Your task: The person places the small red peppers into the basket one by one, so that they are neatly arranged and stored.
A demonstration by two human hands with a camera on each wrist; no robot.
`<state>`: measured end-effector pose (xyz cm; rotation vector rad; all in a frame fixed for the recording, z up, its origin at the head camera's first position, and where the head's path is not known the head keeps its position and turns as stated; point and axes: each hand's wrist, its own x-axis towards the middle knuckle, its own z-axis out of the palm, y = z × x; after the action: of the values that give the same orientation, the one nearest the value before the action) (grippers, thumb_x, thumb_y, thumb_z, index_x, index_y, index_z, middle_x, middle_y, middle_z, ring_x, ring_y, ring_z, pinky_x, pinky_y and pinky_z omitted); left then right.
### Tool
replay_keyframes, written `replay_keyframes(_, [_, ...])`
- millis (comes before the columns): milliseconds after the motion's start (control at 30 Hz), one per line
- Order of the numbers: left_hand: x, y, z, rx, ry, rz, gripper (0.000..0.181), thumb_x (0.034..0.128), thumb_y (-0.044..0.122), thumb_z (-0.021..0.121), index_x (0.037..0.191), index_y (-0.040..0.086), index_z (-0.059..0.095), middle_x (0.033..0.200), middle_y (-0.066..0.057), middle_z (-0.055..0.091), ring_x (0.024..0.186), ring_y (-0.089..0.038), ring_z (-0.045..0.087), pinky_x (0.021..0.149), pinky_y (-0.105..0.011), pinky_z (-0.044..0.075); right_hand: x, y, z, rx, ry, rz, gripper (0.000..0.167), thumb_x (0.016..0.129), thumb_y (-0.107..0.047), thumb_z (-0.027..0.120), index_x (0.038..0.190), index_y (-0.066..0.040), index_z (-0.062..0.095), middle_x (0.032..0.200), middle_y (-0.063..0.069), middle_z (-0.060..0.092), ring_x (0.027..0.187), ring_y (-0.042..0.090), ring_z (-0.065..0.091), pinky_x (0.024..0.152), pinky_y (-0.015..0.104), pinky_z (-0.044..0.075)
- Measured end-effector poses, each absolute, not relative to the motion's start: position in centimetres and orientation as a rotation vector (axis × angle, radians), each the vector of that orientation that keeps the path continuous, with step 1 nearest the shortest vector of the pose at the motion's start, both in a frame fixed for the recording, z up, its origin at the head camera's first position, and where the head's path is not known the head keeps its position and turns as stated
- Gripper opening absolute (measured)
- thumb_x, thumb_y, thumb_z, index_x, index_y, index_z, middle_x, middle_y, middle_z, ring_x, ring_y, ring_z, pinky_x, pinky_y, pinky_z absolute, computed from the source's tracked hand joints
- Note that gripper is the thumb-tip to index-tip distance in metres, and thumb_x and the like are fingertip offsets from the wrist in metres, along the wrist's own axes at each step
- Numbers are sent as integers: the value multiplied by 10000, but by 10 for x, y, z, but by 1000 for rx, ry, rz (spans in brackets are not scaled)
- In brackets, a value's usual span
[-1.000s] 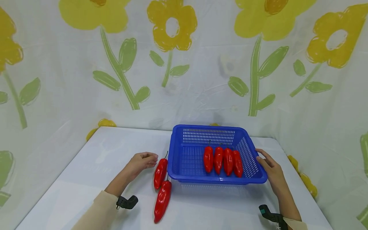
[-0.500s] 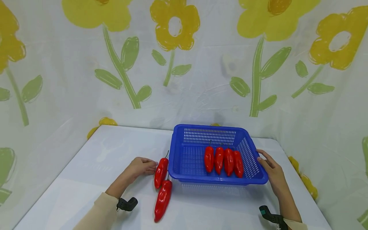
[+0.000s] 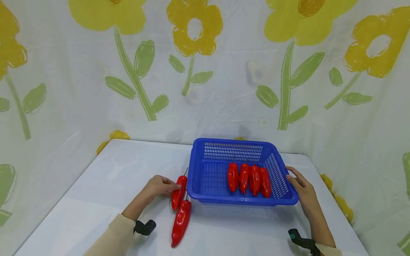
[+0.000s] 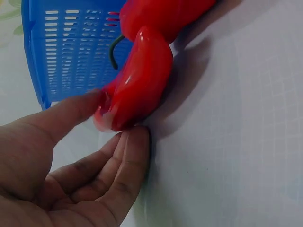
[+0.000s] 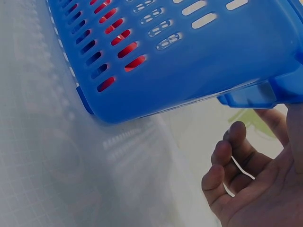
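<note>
A white cloth (image 3: 224,81) printed with yellow flowers hangs behind the blue basket, and the white bench (image 3: 144,156) spreads out under it and to either side. The blue basket (image 3: 243,201) has slotted walls and is the landmark for the rest.

At the basket's right side, the right hand (image 3: 302,188) pinches the rim with thumb and index finger; its other fingers curl loosely below the rim, holding nothing. At the basket's left side, the left hand (image 3: 160,185) grasps the far loose pepper (image 3: 179,195) near its stem end, thumb on top and fingertips against its flank.

That grasp is what has just changed: half a second ago the thumb was only beside this pepper, and now it lies over it. I judge that the work has passed from reaching to gripping, though the pepper appears to be on the bench, not lifted.

The near loose pepper (image 3: 181,224) lies left of the basket's front corner, untouched by either hand; whether the two loose peppers touch is hard to tell. Inside the basket, toward its right wall, four red peppers (image 3: 243,177) lie side by side. A thin green stem (image 4: 113,52) shows beside the basket's wall.
</note>
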<state>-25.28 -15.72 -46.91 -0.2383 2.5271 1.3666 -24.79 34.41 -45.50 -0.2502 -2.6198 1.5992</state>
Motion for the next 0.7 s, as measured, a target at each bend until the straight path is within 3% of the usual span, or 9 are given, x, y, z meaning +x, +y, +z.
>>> replay_keyframes(500, [-251, -162, -472, -271, 2531, 1411, 409, 836, 255, 808, 1123, -23, 720, 940, -77, 716, 814, -208, 664, 783, -391, 600, -246, 342, -453, -261, -2636, 1591, 662, 979, -610, 490, 1555, -305, 370, 1340, 228, 545, 1026, 239, 634, 777, 207, 550])
replay_keyframes(700, [-251, -164, -467, -272, 2525, 1442, 397, 853, 247, 790, 1128, -28, 711, 948, -79, 707, 838, -212, 655, 784, -398, 596, -247, 343, -454, -253, -2621, 1593, 660, 980, -602, 498, 1550, -290, 384, 1296, 224, 565, 970, 208, 653, 768, 216, 561])
